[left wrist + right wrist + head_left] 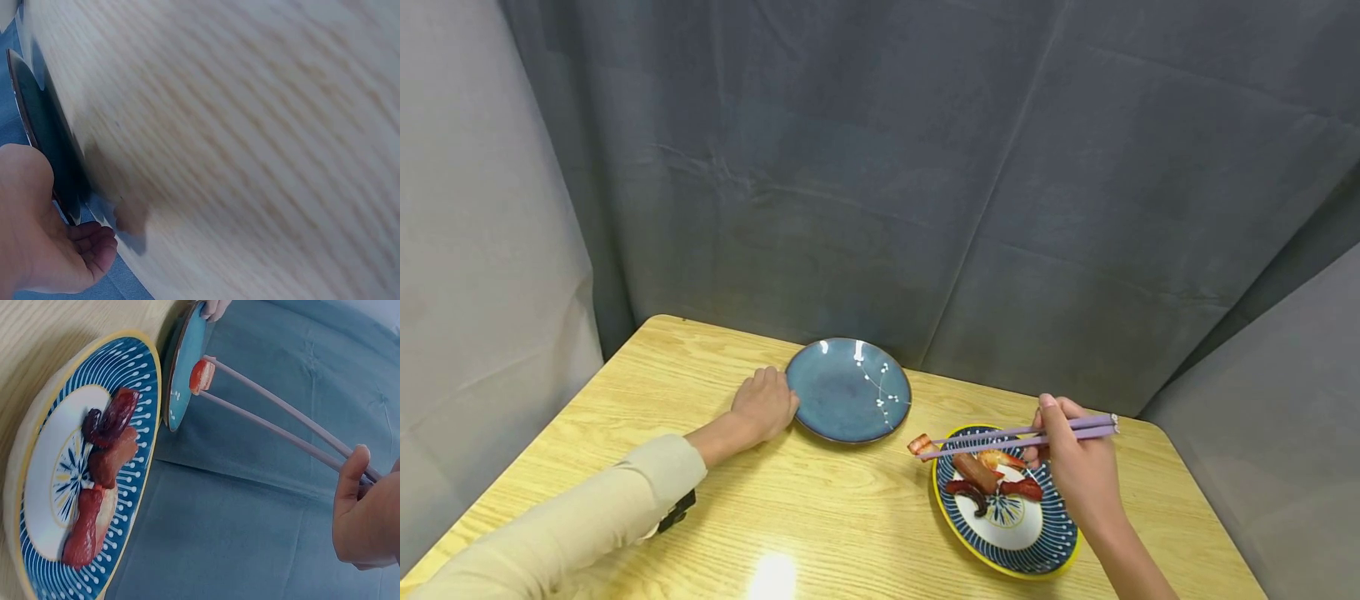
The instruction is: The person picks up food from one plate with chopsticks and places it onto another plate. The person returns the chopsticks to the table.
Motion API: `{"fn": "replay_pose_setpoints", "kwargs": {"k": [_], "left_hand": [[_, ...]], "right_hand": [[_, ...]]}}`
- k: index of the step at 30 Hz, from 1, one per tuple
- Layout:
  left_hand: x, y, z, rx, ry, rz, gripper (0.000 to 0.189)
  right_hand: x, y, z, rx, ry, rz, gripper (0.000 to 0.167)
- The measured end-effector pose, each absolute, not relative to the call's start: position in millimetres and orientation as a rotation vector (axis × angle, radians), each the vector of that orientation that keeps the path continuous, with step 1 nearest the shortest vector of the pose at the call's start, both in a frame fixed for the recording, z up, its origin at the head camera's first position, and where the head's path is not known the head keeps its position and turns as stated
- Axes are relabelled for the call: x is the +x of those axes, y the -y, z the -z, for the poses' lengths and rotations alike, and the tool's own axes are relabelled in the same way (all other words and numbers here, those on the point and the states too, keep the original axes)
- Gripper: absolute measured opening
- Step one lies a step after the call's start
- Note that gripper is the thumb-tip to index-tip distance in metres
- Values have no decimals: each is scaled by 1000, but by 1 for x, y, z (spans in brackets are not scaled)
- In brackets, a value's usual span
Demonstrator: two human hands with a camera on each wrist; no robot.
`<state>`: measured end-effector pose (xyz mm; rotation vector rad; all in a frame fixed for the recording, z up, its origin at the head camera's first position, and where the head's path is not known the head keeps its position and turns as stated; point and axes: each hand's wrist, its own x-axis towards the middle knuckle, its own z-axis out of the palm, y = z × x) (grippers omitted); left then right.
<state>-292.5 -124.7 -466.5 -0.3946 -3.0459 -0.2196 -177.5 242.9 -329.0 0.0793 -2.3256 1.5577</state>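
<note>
At the left rim of the blue plate [842, 400], which has a white blossom design, my left hand [766, 406] grips the edge; in the left wrist view its thumb [31, 165] lies over the rim and its fingers curl at the edge. My right hand [1078, 458] holds a pair of lilac chopsticks [1097, 432]. Their tips pinch a small red-and-white food piece [202, 376], like shrimp meat, raised above the table between the two plates. Below the chopsticks is a blue-and-white patterned plate [1018, 533] with a yellow rim.
Several food pieces lie on the patterned plate, among them a brown sausage-like piece [976, 472], a dark curled piece [967, 493] and a red piece [1022, 489]. The wooden table [850, 517] ends at a grey curtain [850, 208] behind the plates.
</note>
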Motion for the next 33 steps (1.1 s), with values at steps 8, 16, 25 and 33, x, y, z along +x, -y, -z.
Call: {"fn": "replay_pose_setpoints", "kwargs": {"k": [8, 16, 25, 33], "left_hand": [[-294, 125, 466, -383, 3075, 222, 32], [-294, 124, 466, -382, 3066, 237, 32], [-295, 125, 467, -398, 3065, 209, 33], [-295, 125, 467, -394, 3069, 211, 32]], "right_hand": [[-170, -256, 330, 43, 2323, -1541, 42], [-164, -273, 333, 10, 2417, -1393, 42], [-156, -284, 327, -11, 2415, -1311, 42], [-150, -293, 330, -26, 2451, -1281, 43]]}}
